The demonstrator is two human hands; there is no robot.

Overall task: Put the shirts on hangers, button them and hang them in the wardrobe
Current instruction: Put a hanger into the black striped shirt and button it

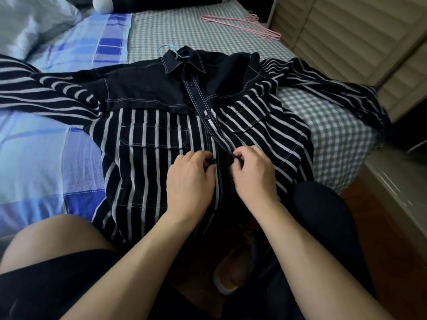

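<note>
Striped shirt [161, 144] flat on the bed [323, 125], blue hanger [172, 51] in its collar (two buttons done): left hand [190, 176] pinching the third button [213, 161], right hand [251, 172] pinching the placket edge, best drawn taut over it.

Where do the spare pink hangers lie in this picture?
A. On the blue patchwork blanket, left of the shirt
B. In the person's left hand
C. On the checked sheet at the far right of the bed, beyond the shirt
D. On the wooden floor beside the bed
C: the pink hangers lie on the checked sheet beyond the striped shirt, while the left hand and right hand work at its button placket.
</note>
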